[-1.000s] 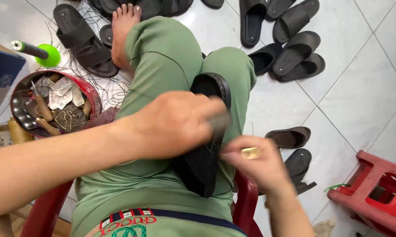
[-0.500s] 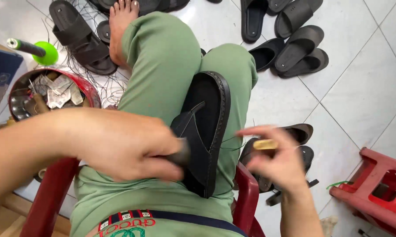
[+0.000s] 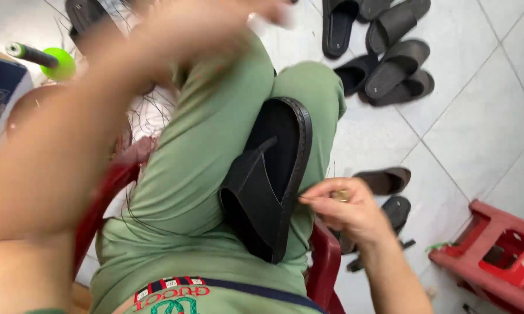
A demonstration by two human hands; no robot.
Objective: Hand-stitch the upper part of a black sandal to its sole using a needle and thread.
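A black sandal (image 3: 276,174) lies sole-edge up on my lap, wedged between my thighs in green trousers (image 3: 198,174). My right hand (image 3: 343,206), with a gold ring, pinches its fingertips together against the sandal's right rim, about halfway along. My left hand (image 3: 215,23) is raised high above my knee and is heavily blurred, so I cannot make out what is in its fingers. My left forearm (image 3: 52,157) crosses the left side of the view and hides the floor behind it.
Several black sandals (image 3: 390,64) lie on the white tiled floor at the upper right, and two more (image 3: 384,180) sit beside my right hand. A red plastic stool (image 3: 494,256) stands at the lower right. A green spool (image 3: 55,63) and a blue box (image 3: 0,93) are at the left. I sit on a red chair (image 3: 323,261).
My left hand has lifted off the sandal and swung up and away past my knee. My right hand has moved in to the sandal's rim.
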